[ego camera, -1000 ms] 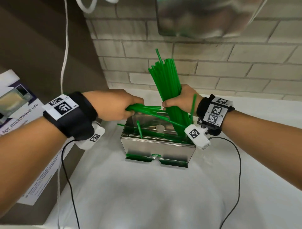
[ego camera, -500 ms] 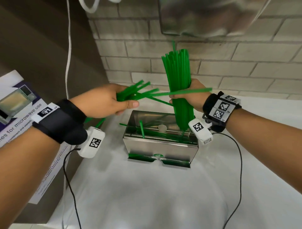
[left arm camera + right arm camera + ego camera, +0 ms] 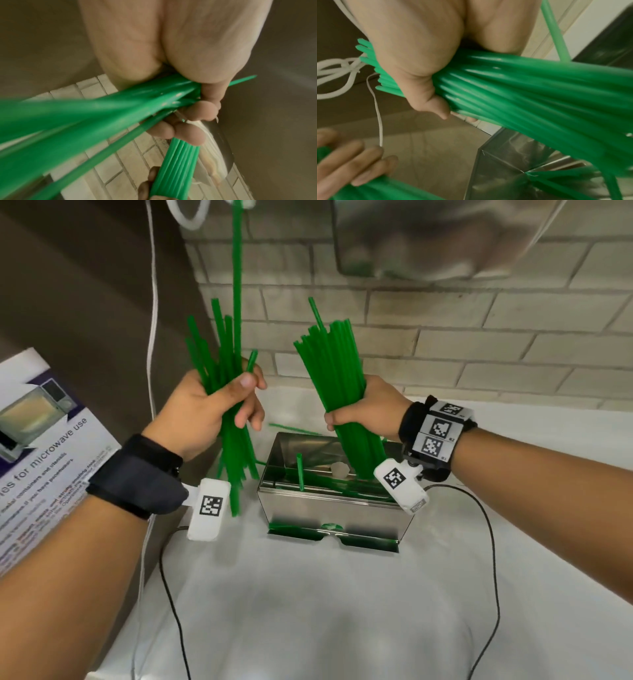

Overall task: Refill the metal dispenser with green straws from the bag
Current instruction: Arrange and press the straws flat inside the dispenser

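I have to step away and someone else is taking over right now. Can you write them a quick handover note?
Left hand: grips a loose bunch of green straws, upright, left of the metal dispenser.
Right hand: grips a fuller bundle, lower ends down inside the open dispenser.
Done: some straws already lie in the dispenser; one stands on end at its front.
Left: lay both bunches flat inside, straighten the stray. The bag is not in view.
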{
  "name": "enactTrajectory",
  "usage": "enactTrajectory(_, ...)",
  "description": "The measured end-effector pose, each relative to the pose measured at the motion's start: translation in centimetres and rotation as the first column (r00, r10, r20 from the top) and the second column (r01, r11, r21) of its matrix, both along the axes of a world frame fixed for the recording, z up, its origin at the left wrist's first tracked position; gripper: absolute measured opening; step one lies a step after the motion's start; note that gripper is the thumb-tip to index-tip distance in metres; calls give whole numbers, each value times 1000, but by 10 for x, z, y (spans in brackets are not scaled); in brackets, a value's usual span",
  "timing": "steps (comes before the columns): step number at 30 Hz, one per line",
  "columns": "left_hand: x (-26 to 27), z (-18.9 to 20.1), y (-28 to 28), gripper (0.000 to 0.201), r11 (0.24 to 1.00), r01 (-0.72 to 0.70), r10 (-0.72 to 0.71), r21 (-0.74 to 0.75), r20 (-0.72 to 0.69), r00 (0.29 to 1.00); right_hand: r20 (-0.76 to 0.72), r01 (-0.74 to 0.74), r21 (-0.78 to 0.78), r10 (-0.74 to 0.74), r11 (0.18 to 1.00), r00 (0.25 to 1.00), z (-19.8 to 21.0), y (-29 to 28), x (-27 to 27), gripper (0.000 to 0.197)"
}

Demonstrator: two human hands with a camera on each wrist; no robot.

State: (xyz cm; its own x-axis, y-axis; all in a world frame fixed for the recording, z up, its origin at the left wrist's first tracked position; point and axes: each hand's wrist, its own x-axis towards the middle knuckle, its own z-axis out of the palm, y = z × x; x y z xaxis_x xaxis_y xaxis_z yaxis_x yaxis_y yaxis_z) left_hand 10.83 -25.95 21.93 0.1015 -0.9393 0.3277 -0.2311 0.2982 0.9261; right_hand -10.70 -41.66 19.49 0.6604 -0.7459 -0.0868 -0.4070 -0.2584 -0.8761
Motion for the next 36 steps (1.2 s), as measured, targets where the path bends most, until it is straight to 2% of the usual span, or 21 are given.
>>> enactTrajectory(4,-5,6,0,38,997,-31,18,-73,-177,984,-68,-75,-59,71,995,995,1,9,14,38)
enactTrajectory(9,-6,6,2,43,979,-175,134,-106,-316,939,-337,-250,-149,189,957,922,-15,21,26,29)
enactTrajectory(13,-9,5,3,39,955,-278,225,-106,-353,908,-528,-371,-163,236,914,815,-28,22,24,31)
enactTrajectory(16,-11,8,3,46,945,-314,264,-87,-363,894,-628,-441,-196,233,876,743,-31,22,19,51)
enactTrajectory(20,-12,13,2,44,953,-298,258,-63,-351,900,-770,-508,-187,196,841,607,-32,18,22,79)
enactTrajectory(24,-12,17,3,41,954,-290,254,-70,-321,912,-884,-558,-164,129,814,448,-30,18,19,76)
enactTrajectory(27,-11,19,4,40,957,-280,247,-79,-288,925,-920,-578,-124,125,807,372,-29,19,10,69)
enactTrajectory(29,-11,22,4,41,957,-275,242,-93,-267,933,-905,-587,-133,142,799,400,-28,18,6,84)
enactTrajectory(32,-13,35,3,40,959,-252,210,-133,-269,940,-797,-578,-196,214,792,564,-25,15,1,110)
enactTrajectory(33,-15,40,3,39,960,-238,192,-148,-275,942,-781,-573,-209,217,792,585,-23,16,0,112)
enactTrajectory(34,-17,45,2,39,962,-221,169,-163,-285,944,-784,-576,-213,214,789,583,-22,17,0,112)
enactTrajectory(36,-22,52,0,38,965,-174,106,-197,-314,943,-822,-603,-201,202,772,533,-18,19,-2,109)
